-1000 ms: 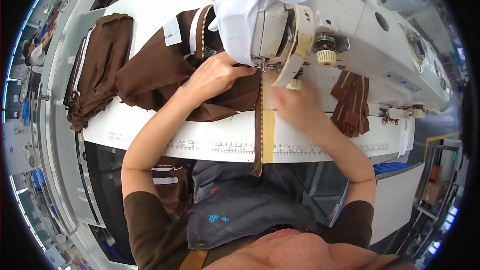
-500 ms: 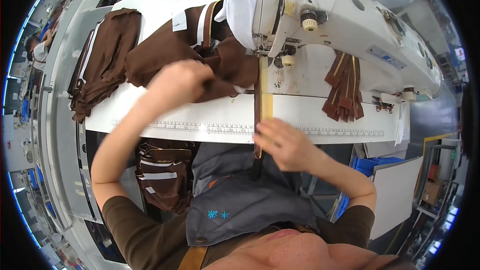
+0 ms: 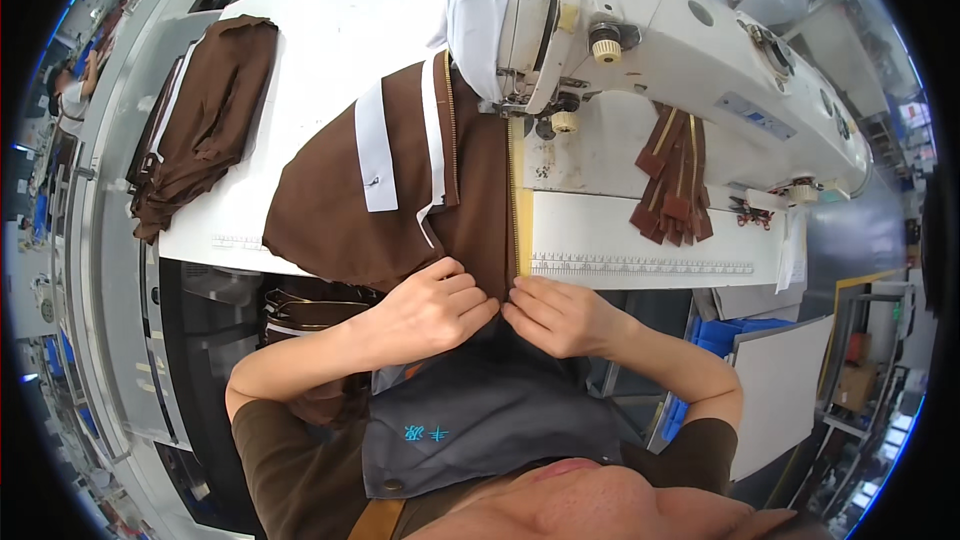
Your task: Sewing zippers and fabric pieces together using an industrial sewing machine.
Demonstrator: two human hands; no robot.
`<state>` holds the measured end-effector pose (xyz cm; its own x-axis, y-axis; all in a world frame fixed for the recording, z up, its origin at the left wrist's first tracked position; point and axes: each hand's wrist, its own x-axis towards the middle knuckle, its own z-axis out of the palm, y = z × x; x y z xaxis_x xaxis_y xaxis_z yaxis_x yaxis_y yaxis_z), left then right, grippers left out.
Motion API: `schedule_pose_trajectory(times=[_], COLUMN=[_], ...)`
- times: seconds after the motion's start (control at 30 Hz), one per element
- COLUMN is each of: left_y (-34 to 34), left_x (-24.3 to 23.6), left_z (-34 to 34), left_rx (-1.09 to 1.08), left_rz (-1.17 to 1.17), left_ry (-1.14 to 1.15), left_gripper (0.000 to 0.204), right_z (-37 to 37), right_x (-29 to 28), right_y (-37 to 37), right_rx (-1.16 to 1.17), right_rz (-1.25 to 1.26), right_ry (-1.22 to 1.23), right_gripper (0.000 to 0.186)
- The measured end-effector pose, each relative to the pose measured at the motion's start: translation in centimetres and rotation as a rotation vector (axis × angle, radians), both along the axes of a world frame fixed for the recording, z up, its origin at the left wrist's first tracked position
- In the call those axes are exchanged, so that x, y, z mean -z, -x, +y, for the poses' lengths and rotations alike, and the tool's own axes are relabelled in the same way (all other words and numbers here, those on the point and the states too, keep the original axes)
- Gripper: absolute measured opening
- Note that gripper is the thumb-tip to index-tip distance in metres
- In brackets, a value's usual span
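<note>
A brown fabric piece (image 3: 330,210) with a white label (image 3: 373,140), white strip and zipper (image 3: 450,120) is spread below the white sewing machine (image 3: 640,30). At the table's front edge, my left hand (image 3: 435,310) pinches the fabric. Beside it my right hand (image 3: 560,315), fingers closed, holds the end of the fabric and its zipper edge along a yellow tape (image 3: 523,200). A white cloth (image 3: 480,10) is draped over the machine head.
A pile of brown pieces (image 3: 210,110) lies on the left of the white table (image 3: 310,20). Brown zipper strips (image 3: 670,180) and small scissors (image 3: 750,210) lie on the right. Blue bins (image 3: 725,335) sit below; a person (image 3: 75,100) is at the far left.
My left hand has moved down and rightward to the front edge, drawing the brown fabric flatter and lower. My right hand has come down from beside the needle to that edge.
</note>
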<state>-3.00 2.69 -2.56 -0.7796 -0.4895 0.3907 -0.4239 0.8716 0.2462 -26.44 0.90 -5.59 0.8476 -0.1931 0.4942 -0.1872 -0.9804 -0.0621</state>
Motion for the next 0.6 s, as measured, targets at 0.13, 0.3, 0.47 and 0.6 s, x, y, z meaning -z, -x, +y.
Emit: schedule_pose_trajectory(times=[0.13,0.3,0.47,0.6], left_y=[-0.4,-0.4,-0.4,-0.6], left_x=[0.6,0.8,1.6,2.6], left_z=[-0.8,-2.7,-5.0,-6.7], left_rx=[0.031,-0.020,-0.041,-0.038], left_rz=[0.054,0.128,0.194,0.132], left_ry=[-0.081,-0.122,-0.092,-0.061], left_gripper=[0.021,0.016,0.013,0.014], right_z=[-0.5,-2.1,-3.4,-4.3], right_x=[0.1,0.2,0.7,0.4], right_y=[-0.3,-0.9,-1.6,-2.1], right_rx=[0.025,0.049,0.134,0.234], right_rz=[0.027,-0.039,-0.071,-0.101], right_ry=[0.018,-0.029,-0.118,-0.185], right_gripper=[0.021,0.019,0.016,0.013])
